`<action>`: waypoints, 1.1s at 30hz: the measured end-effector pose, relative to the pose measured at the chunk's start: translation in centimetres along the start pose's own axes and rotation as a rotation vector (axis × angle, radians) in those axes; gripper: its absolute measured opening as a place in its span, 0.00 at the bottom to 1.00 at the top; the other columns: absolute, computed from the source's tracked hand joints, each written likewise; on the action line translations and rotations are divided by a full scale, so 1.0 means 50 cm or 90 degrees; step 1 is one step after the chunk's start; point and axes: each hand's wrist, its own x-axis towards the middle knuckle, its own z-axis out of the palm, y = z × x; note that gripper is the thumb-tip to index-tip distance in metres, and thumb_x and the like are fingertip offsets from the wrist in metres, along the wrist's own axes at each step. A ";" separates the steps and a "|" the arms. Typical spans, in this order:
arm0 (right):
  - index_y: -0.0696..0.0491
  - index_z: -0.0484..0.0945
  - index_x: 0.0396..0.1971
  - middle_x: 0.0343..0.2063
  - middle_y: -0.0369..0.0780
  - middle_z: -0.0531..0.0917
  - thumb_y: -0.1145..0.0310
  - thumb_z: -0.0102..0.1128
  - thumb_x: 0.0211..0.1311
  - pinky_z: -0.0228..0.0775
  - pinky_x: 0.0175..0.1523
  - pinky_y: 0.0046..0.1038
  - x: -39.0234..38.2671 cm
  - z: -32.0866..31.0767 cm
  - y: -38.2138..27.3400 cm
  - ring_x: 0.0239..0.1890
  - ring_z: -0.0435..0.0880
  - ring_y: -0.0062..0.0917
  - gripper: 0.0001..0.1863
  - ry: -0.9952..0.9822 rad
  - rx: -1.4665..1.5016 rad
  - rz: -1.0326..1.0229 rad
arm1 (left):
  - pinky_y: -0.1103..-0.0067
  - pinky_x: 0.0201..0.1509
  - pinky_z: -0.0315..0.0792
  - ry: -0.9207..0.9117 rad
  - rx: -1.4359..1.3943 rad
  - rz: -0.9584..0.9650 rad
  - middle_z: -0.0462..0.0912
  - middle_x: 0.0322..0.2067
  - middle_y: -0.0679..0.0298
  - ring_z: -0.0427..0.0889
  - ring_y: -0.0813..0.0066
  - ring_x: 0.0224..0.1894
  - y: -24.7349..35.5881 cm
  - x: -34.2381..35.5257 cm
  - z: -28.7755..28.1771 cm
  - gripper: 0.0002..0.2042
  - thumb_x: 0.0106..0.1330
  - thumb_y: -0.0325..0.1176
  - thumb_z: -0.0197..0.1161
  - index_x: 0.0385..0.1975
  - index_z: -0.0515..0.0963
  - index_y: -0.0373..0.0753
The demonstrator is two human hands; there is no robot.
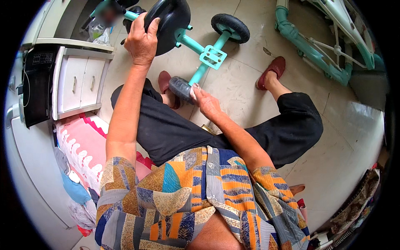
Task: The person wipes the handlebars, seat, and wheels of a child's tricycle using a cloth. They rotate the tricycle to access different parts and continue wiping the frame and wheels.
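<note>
A child's tricycle with a mint-green frame lies tipped on the floor in front of me, its black seat toward the far left. My left hand grips the seat's near edge, thumb on top. My right hand presses a small whitish wad, which looks like a wipe, against the near black wheel. Beyond the green axle is the other rear wheel. The tricycle's front end is partly hidden behind the seat and a blurred patch.
A white cabinet stands at left, beside a pink cloth-covered piece. Another mint-green wheeled frame stands at far right. My feet in dark red shoes are on either side of the near wheel. Clothes and fabric lie at lower right.
</note>
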 end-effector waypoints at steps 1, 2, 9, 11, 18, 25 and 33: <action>0.46 0.61 0.63 0.55 0.45 0.76 0.71 0.52 0.61 0.75 0.49 0.40 -0.002 0.015 0.011 0.50 0.80 0.43 0.29 -0.029 -0.007 0.043 | 0.68 0.37 0.77 0.017 0.002 0.009 0.82 0.34 0.57 0.83 0.55 0.35 -0.002 -0.008 0.002 0.16 0.64 0.42 0.65 0.46 0.77 0.40; 0.46 0.60 0.64 0.55 0.45 0.77 0.70 0.53 0.61 0.75 0.49 0.40 -0.005 0.034 0.030 0.49 0.80 0.43 0.30 -0.058 -0.014 0.088 | 0.68 0.37 0.76 0.034 0.002 0.018 0.81 0.34 0.58 0.82 0.55 0.36 -0.004 -0.013 0.004 0.16 0.64 0.41 0.65 0.47 0.77 0.40; 0.55 0.83 0.38 0.34 0.46 0.86 0.64 0.60 0.57 0.77 0.39 0.34 0.000 -0.002 0.166 0.35 0.87 0.32 0.13 0.121 0.341 0.369 | 0.68 0.42 0.74 0.029 -0.045 0.008 0.79 0.36 0.57 0.80 0.56 0.38 -0.027 -0.046 -0.006 0.15 0.63 0.33 0.66 0.48 0.75 0.38; 0.56 0.83 0.41 0.32 0.40 0.87 0.70 0.59 0.58 0.77 0.38 0.32 0.031 -0.051 0.163 0.31 0.86 0.27 0.12 0.202 0.585 0.419 | 0.69 0.43 0.74 -0.009 -0.087 -0.012 0.81 0.36 0.57 0.81 0.58 0.38 -0.029 -0.044 -0.010 0.15 0.63 0.33 0.67 0.47 0.76 0.37; 0.59 0.77 0.46 0.39 0.41 0.84 0.83 0.50 0.53 0.81 0.41 0.32 0.161 -0.080 0.214 0.34 0.86 0.29 0.19 0.256 0.796 0.411 | 0.72 0.39 0.75 0.036 -0.096 -0.094 0.81 0.30 0.58 0.81 0.61 0.33 -0.013 -0.046 -0.001 0.14 0.60 0.36 0.71 0.39 0.77 0.36; 0.52 0.73 0.49 0.40 0.40 0.82 0.81 0.48 0.58 0.78 0.33 0.37 0.231 -0.038 0.135 0.35 0.85 0.32 0.18 0.284 1.201 0.526 | 0.73 0.37 0.73 0.070 -0.090 -0.089 0.79 0.28 0.59 0.79 0.64 0.31 -0.016 -0.049 0.008 0.14 0.60 0.37 0.71 0.38 0.76 0.36; 0.41 0.77 0.40 0.28 0.34 0.87 0.61 0.48 0.72 0.59 0.22 0.19 0.212 -0.071 0.095 0.24 0.83 0.19 0.07 0.220 1.222 0.609 | 0.74 0.37 0.73 0.076 -0.122 -0.106 0.79 0.28 0.60 0.79 0.65 0.30 -0.017 -0.046 0.010 0.14 0.59 0.36 0.72 0.36 0.76 0.36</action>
